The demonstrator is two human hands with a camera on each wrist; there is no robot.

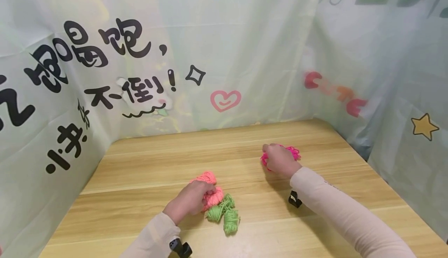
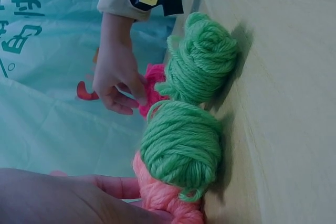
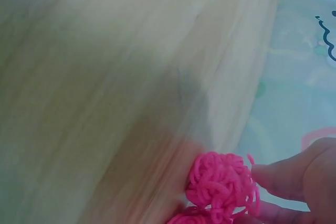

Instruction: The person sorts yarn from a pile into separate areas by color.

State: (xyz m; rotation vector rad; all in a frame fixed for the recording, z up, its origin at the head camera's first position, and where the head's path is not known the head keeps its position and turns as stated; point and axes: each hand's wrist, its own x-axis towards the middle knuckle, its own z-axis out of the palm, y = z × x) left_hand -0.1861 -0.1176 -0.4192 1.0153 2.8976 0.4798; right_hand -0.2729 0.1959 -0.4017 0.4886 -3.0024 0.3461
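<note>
At the table's left-centre, my left hand point(image 1: 191, 199) grips a small ball of coral yarn point(image 1: 214, 197), thumb on one side and fingers on the other. A second coral ball point(image 1: 208, 177) lies just beyond it. Two bundles of green yarn point(image 1: 231, 221) touch the coral one on the near right; the left wrist view shows them as wound green balls point(image 2: 181, 145). Farther back and right, my right hand point(image 1: 281, 160) pinches bright pink yarn point(image 3: 220, 184) at its edge, between thumb and fingers. The pink yarn is looped and tangled, resting on the table.
The wooden table point(image 1: 140, 164) is enclosed by printed fabric curtains point(image 1: 245, 56) at the back and both sides. A black wrist strap piece point(image 1: 295, 199) hangs under the right sleeve, and another point(image 1: 180, 248) sits at the left cuff.
</note>
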